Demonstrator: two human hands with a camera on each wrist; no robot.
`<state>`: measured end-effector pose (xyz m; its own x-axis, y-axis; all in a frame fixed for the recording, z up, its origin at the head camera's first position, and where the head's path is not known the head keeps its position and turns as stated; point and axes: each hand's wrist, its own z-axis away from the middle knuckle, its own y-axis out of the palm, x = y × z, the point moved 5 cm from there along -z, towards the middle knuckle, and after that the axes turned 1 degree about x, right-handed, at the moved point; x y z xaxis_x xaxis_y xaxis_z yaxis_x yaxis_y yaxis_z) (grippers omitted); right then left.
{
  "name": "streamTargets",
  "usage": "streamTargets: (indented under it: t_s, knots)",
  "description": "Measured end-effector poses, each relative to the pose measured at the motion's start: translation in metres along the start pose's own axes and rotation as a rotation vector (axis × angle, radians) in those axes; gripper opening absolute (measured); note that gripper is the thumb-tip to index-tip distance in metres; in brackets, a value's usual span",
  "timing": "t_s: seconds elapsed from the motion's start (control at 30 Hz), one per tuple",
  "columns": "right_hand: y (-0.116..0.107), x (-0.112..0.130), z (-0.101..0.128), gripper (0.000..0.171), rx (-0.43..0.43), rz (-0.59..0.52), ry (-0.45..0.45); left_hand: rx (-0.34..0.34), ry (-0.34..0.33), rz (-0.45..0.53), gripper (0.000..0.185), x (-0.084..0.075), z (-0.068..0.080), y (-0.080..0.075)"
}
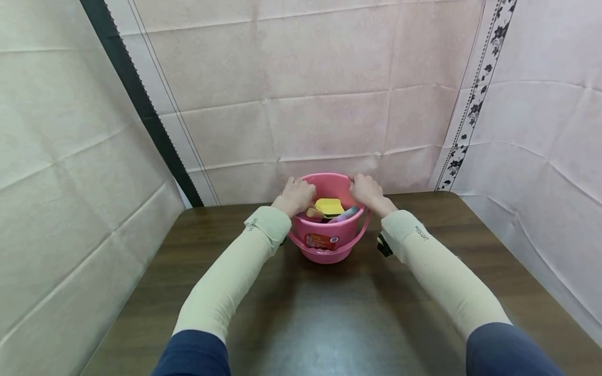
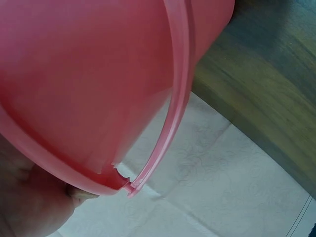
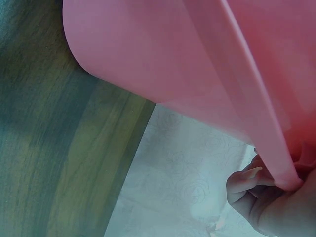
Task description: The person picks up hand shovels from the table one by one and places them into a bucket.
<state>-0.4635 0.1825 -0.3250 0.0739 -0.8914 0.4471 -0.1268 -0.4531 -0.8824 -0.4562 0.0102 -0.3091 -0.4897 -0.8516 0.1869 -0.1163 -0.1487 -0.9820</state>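
A pink bucket (image 1: 345, 230) stands upright near the table's far edge, its handle (image 1: 363, 232) hanging down across the front. Inside lie a yellow item (image 1: 329, 207), a tan piece (image 1: 315, 213) and a blue-and-purple piece (image 1: 345, 214); their kinds are unclear. My left hand (image 1: 298, 196) grips the rim on the left side. On the opposite side my right hand (image 1: 368, 192) grips the rim by the handle's joint. The left wrist view shows the bucket wall (image 2: 89, 89) with fingers at its rim. In the right wrist view, curled fingers (image 3: 242, 185) show beside the handle's end.
The brown wooden table (image 1: 324, 324) spreads out in front of the bucket. Pale creased cloth (image 1: 324, 125) hangs behind it and along both sides. A dark strip (image 1: 146, 109) runs down the cloth at left, a floral band (image 1: 475, 104) at right.
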Motion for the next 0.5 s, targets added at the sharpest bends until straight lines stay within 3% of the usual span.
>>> streamTargets:
  t_s: [0.37,0.5]
  knots:
    - [0.0010,-0.0022,-0.0005,0.039,-0.001,0.014,0.017,0.029,0.006,-0.001,0.036,-0.0011,0.0031,0.0013]
    - [-0.0004,-0.0006,-0.0015,0.037,-0.008,0.020,0.013,0.028,0.008,0.019,0.033,0.0008,0.0044,-0.0011]
